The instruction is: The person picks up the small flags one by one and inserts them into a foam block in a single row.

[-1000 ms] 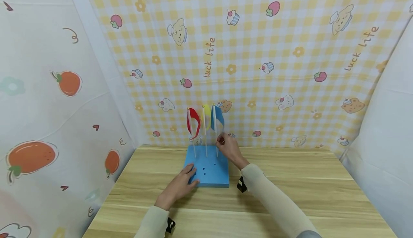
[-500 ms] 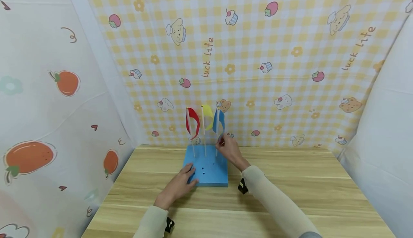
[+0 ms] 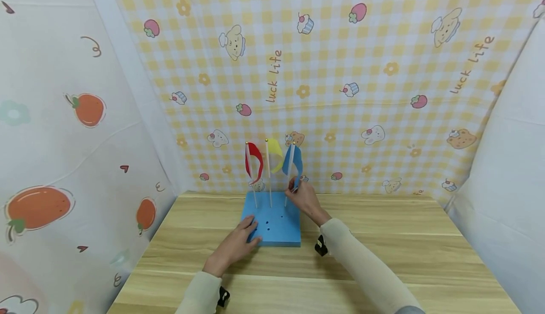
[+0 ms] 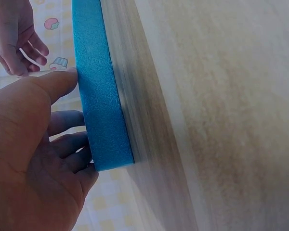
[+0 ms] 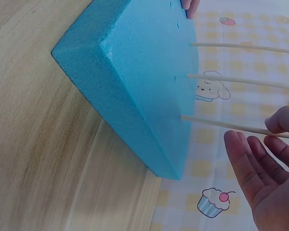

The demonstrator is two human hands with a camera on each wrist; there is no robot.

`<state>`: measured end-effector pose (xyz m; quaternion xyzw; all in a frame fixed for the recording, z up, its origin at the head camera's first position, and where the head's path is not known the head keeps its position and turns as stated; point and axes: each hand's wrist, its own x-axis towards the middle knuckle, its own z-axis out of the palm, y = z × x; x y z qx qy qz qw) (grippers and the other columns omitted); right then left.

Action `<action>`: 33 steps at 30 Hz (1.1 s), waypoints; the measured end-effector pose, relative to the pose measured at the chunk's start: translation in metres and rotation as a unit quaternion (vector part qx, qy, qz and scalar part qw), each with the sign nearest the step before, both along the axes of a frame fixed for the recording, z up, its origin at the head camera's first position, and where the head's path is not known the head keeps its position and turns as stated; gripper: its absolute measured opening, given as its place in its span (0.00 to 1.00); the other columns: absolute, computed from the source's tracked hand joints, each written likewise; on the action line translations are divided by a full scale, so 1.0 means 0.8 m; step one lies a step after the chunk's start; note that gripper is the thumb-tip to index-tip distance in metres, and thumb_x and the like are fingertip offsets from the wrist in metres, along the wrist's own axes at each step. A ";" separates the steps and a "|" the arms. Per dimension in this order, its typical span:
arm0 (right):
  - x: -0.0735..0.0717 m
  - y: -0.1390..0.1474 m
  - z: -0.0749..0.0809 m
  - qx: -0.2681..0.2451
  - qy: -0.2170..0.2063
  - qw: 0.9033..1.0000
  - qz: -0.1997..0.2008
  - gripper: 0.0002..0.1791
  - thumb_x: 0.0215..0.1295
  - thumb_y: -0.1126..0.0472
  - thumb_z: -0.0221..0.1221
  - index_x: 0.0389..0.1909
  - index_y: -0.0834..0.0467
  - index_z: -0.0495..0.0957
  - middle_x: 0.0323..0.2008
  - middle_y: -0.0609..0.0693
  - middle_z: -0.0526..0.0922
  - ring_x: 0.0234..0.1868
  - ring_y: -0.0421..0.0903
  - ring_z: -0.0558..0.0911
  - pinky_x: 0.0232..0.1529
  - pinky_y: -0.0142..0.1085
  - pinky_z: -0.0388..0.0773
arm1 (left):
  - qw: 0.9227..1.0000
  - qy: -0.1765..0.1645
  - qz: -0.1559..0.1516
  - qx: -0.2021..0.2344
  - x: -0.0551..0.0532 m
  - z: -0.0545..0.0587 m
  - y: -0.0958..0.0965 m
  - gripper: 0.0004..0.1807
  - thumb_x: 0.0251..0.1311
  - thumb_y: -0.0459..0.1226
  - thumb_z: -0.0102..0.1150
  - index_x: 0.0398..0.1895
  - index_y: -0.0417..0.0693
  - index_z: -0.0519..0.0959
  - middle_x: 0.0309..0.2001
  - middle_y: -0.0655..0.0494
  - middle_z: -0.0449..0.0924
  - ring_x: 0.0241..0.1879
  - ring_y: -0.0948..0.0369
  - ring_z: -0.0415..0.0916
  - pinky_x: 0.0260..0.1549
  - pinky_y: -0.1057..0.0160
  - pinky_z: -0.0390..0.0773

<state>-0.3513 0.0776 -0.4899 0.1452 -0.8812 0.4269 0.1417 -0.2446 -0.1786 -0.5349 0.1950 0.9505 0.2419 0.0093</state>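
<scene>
A thick blue foam block (image 3: 278,233) lies on the table with three flags standing in its far part. Red flag (image 3: 254,150) on the left, yellow flag (image 3: 275,150) in the middle, blue flag (image 3: 292,162) on the right. My right hand (image 3: 305,198) pinches the thin wooden stick (image 5: 216,123) of the blue flag between thumb and fingers, below the cloth. That stick leans slightly right, its lower end in the foam. My left hand (image 3: 233,248) rests with extended fingers on the block's left front part, thumb at the near edge.
Several small dark holes (image 3: 268,225) dot the near part of the foam. The wood-grain table (image 3: 383,252) spreads around the block. Behind stands a yellow checked cloth (image 3: 323,115), with white cloth (image 3: 127,153) at the left. Each wrist carries a black strap piece (image 3: 321,246).
The blue flag's top has swung to the right, away from the yellow flag, while my right hand keeps its pinch on the stick. My left hand has stayed on the foam block.
</scene>
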 end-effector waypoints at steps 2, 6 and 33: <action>0.000 0.001 0.000 0.003 -0.003 1.000 0.000 0.05 0.69 0.65 0.64 0.34 0.58 0.77 0.32 0.53 0.84 0.33 0.45 0.83 0.33 0.36 0.82 | 1.000 0.000 0.000 0.000 0.000 0.000 0.000 0.34 0.78 0.46 0.60 0.77 0.32 0.69 0.83 0.36 0.59 0.83 0.40 0.56 0.77 0.40 0.66; 0.002 0.003 0.000 -0.008 -0.003 1.000 0.007 0.04 0.70 0.64 0.64 0.36 0.57 0.78 0.33 0.53 0.84 0.34 0.46 0.83 0.34 0.37 0.81 | 1.000 0.001 -0.002 -0.002 -0.001 0.000 0.001 0.34 0.78 0.46 0.60 0.77 0.32 0.69 0.83 0.37 0.58 0.83 0.40 0.56 0.77 0.40 0.66; 0.048 0.112 -0.016 0.032 -0.060 0.998 0.009 0.03 0.74 0.64 0.64 0.40 0.58 0.85 0.36 0.53 0.88 0.34 0.50 0.88 0.31 0.35 0.84 | 0.999 0.037 0.022 0.028 -0.010 0.000 -0.003 0.27 0.77 0.42 0.62 0.71 0.35 0.77 0.75 0.39 0.73 0.76 0.40 0.70 0.73 0.39 0.73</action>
